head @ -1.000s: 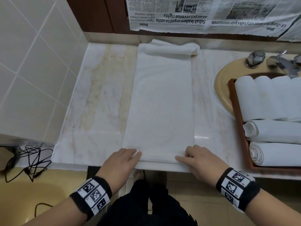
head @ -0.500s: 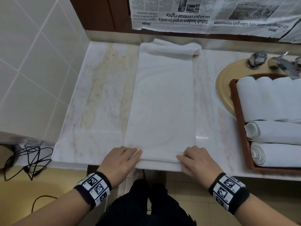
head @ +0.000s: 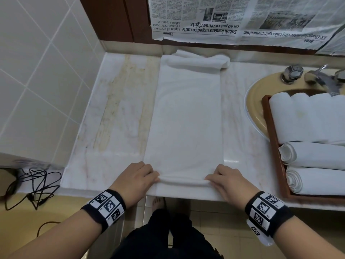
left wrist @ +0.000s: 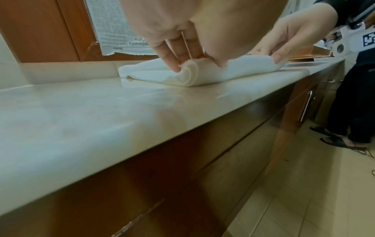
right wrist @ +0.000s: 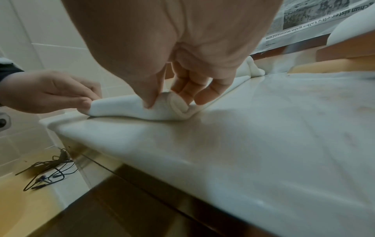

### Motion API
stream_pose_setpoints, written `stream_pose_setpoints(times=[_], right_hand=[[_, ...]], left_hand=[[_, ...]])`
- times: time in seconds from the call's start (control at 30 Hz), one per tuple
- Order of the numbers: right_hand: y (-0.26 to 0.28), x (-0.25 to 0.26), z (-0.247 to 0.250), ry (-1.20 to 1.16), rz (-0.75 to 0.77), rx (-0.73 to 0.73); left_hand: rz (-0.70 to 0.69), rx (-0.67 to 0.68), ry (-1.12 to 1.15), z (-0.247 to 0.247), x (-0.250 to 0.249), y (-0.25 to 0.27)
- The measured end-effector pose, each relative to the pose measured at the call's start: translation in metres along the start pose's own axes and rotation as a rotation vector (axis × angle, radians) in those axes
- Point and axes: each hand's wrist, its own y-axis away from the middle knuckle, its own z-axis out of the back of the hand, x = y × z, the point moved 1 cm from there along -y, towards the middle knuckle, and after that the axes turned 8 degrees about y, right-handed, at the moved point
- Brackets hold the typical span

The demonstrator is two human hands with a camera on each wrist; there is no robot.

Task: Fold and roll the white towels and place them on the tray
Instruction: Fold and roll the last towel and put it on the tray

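A long folded white towel (head: pixel 186 116) lies lengthwise on the marble counter, its far end bunched against the back wall. Its near end is curled over into a small first roll (head: pixel 183 181). My left hand (head: pixel 138 176) pinches the roll's left end (left wrist: pixel 189 75) between thumb and fingers. At the roll's right end (right wrist: pixel 174 109) my right hand (head: pixel 224 179) pinches it the same way. A wooden tray (head: pixel 276 146) at the right holds several rolled white towels (head: pixel 317 156).
The tray rests across a beige sink (head: pixel 255 107) with chrome taps (head: pixel 292 73). Tiled wall stands at the left, newspaper (head: pixel 224 19) covers the back. Black cables (head: pixel 35 186) lie on the floor at left. Bare stained marble (head: pixel 115 113) lies left of the towel.
Both hands have turned the towel's near edge up and over, forming a small roll where it lay flat before. The hands have shifted slightly away from the counter's edge.
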Motion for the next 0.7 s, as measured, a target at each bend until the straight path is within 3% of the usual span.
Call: stream_pose_setpoints(times=[0.23,0.37,0.5,0.7], right_hand=[[-0.012,-0.011,0.01,-0.068,-0.112,0.18],[-0.018,-0.012,0.021,-0.132,-0.171,0.232],[-0.018,-0.012,0.021,-0.175,-0.206,0.174],[-0.006,-0.011,0.014,-0.019,-0.067,-0.089]], left_hand=[[0.062,0.047,0.033,0.004,0.014,-0.012],[0.212,0.084,0.097,0.013,0.017,-0.016],[0.385,0.115,0.151,0.017,0.013,-0.019],[0.294,0.011,-0.004,0.014,0.002,-0.02]])
